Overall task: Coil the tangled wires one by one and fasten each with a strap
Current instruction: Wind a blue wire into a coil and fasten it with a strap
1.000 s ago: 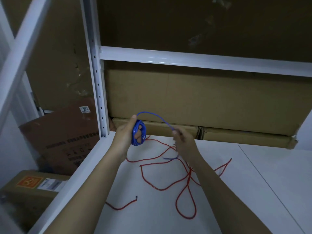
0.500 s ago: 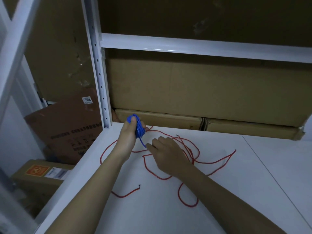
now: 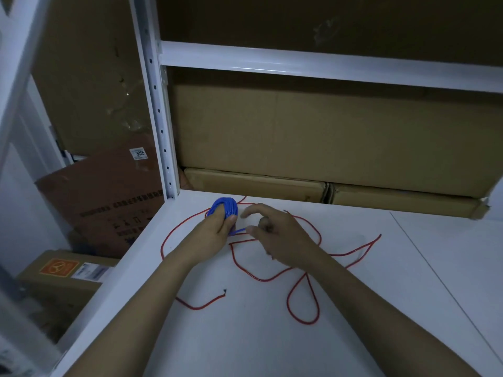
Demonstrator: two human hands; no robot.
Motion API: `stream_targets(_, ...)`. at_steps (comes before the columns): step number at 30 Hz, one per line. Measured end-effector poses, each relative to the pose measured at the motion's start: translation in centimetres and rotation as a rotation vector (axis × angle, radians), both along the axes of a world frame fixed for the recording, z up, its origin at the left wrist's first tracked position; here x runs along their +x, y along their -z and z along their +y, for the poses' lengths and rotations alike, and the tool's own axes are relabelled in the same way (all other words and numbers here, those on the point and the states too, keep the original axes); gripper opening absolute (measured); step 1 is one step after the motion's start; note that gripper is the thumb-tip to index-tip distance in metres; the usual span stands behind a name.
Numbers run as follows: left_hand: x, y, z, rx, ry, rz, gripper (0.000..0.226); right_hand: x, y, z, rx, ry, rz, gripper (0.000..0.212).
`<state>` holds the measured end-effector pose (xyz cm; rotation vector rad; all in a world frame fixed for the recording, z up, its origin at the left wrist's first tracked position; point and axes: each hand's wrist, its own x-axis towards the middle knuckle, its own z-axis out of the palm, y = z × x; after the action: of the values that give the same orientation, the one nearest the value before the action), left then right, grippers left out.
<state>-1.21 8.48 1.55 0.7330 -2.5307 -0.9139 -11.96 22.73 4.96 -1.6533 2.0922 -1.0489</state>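
Note:
My left hand [image 3: 215,232] grips a small coil of blue wire [image 3: 227,207] near the back left corner of the white shelf surface [image 3: 245,336]. A short blue tail runs from the coil toward my right hand [image 3: 277,238], whose thumb and forefinger pinch its end while the other fingers spread. A long red wire [image 3: 302,297] lies loose in tangled loops on the shelf under and around both hands, one end [image 3: 224,291] lying near my left forearm. No strap is visible.
A white perforated shelf post [image 3: 160,110] stands at the back left. Flat cardboard boxes [image 3: 326,142] fill the back of the shelf. More boxes [image 3: 109,202] sit on the floor to the left, beyond the shelf edge.
Both hands have dropped from above the shelf to its surface. The long blue loop between them has been wound in, leaving a short tail. The view tilted downward.

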Motion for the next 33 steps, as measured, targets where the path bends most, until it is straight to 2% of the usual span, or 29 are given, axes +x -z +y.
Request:
stream_targets(3,0.6,-0.3,0.7,0.077,0.061,-0.045,0.023,0.1,-1.2,0.3,-0.049,-0.059,-0.593,0.017)
stream_targets(6,1.1,-1.0,2.2,0.214,0.115,0.063,0.022,-0.4,-1.4,0.3,-0.185,-0.151,-1.069,0.024)
stream_targets(8,1.4,-1.8,2.8,0.268,0.147,0.145,0.022,-0.7,-1.2,0.4,-0.285,-0.227,-1.291,0.033)
stream_targets(9,1.5,-2.1,3.0,0.286,0.157,0.175,0.025,-0.6,-1.2,0.3,-0.319,-0.232,-1.323,0.031)
stream_targets(10,1.5,-2.3,3.1,0.295,0.164,0.191,0.028,-0.7,-1.1,0.2,-0.342,-0.19,-1.271,0.026)
stream_targets(12,1.6,-2.4,3.2,0.293,0.164,0.18,0.032,-0.4,-1.2,-0.2,-0.341,-0.033,-1.027,0.019)
stream_targets(14,1.6,-2.2,3.3,0.309,0.165,0.179,0.037,-0.1,-1.5,-0.6,-0.323,0.127,-0.752,0.021)
stream_targets(15,1.6,-2.1,3.3,0.328,0.166,0.197,0.04,0.1,-1.8,-0.7,-0.308,0.197,-0.677,0.021)
stream_targets(18,1.6,-2.0,3.5,0.368,0.145,0.255,0.046,-0.1,-1.6,-1.1,-0.285,0.357,-0.602,0.02)
stream_targets(21,1.3,-2.2,3.9,0.385,0.101,0.321,0.046,0.2,-0.7,-1.5,-0.253,0.412,-0.449,0.008)
stream_targets(24,1.1,-2.1,4.3,0.451,0.045,0.377,0.052,0.6,0.5,-1.4,-0.215,0.348,-0.438,0.034)
stream_targets(27,0.9,-2.0,4.4,0.566,0.054,0.39,0.058,0.6,0.4,-0.5,-0.204,0.174,-0.329,0.022)
stream_targets(30,0.1,-2.0,4.8,0.635,0.08,0.392,0.059,0.9,0.6,0.6,-0.187,0.114,-0.399,0.033)
stream_targets(33,-1.0,-2.0,5.2,0.68,0.106,0.372,0.067,0.7,1.6,1.5,-0.261,0.117,-0.451,0.039)
